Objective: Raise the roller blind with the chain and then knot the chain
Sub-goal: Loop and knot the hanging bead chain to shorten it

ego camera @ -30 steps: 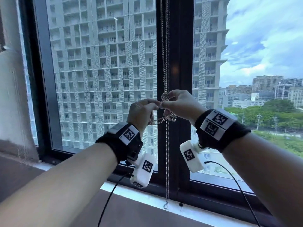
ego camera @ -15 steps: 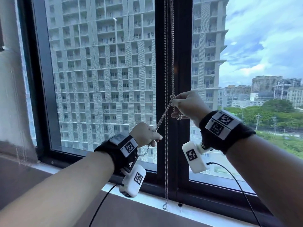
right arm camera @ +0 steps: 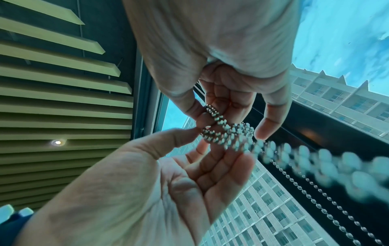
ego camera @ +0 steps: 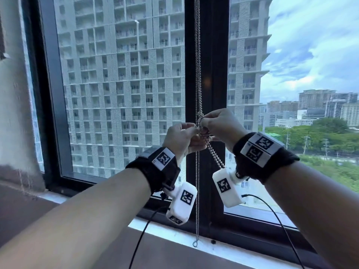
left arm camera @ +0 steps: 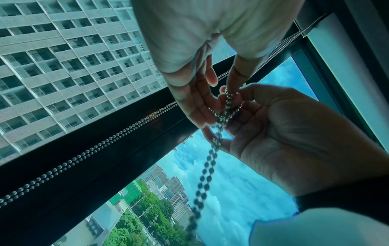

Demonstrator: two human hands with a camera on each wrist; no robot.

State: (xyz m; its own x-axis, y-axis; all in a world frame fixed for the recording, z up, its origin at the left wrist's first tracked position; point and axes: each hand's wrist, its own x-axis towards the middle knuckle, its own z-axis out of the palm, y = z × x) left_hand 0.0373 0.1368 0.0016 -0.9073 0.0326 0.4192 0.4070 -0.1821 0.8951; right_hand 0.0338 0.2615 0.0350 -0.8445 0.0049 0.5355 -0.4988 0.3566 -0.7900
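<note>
A silver bead chain hangs in front of the dark window mullion, with a knot at hand height. My left hand and right hand meet at the knot, and each pinches the chain. A doubled loop of chain slants down right from the hands towards the right wrist camera. In the left wrist view my left hand holds the bunched chain against the right hand's fingers. In the right wrist view the right hand pinches the coiled chain.
The long strands of chain drop to a connector just above the white sill. Glass panes stand on both sides of the mullion, and a wall is at the left. Black cables hang from both wrist cameras.
Half a second ago my left hand was lower and to the left, drawing a strand out taut. It has come back up to the right hand at the knot; a loop now hangs right.
</note>
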